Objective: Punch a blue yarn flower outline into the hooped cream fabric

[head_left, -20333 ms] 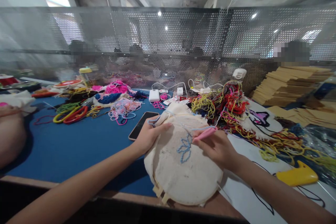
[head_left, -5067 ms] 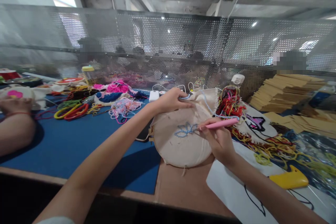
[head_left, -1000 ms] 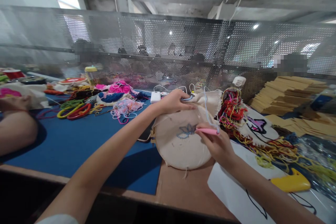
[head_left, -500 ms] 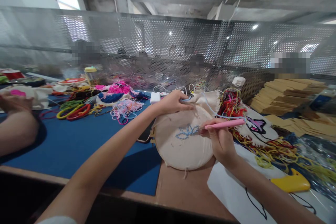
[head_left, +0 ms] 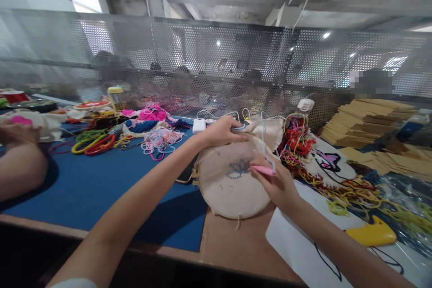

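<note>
A round embroidery hoop (head_left: 232, 200) with cream cloth stretched in it stands tilted over the table edge. My left hand (head_left: 222, 130) grips its top rim, with a bit of blue yarn by the fingers. In my right hand (head_left: 280, 184) is a pink punch needle (head_left: 265, 170), pointed at the cloth near the right side of a blue stitched flower outline (head_left: 238, 169). The needle's tip is hidden by my fingers. Light blue yarn (head_left: 263, 137) runs from the handle's back end up past the hoop's top.
Yarn heaps (head_left: 162, 139) and scissors with red and yellow handles (head_left: 101, 144) lie left. At right are tangled yarn (head_left: 351, 193), a yellow tool (head_left: 371, 232), white paper (head_left: 286, 238) and stacked brown envelopes (head_left: 364, 121). A co-worker's arm (head_left: 22, 166) rests far left.
My right hand has moved left and closer to the flower, and the pink punch needle now points more toward the cloth. My left hand and the hoop stay nearly still.
</note>
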{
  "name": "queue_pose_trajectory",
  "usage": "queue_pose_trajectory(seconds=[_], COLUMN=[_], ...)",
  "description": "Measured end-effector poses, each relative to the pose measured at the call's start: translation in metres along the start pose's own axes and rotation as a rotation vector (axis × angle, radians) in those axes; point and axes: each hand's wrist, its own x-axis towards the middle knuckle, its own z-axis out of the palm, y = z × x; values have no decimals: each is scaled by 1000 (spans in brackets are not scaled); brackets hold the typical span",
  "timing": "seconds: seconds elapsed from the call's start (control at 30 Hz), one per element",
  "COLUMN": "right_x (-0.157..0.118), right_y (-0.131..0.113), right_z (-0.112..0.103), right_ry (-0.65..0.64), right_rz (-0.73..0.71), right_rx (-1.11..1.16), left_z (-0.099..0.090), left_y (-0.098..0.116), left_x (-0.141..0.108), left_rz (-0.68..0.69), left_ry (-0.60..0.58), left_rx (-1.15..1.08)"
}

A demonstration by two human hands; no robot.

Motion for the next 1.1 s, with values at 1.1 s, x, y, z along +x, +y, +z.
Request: queue_pose_trajectory(seconds=[1.1], right_x=[-3], right_y=[-4], right_z=[-1], right_ry=[68], right_rz=[199], right_rx=[190], left_z=[2], left_y=[-4], left_x=[-1], left_rz=[-7], left_ry=[10], left_rx=[-33])
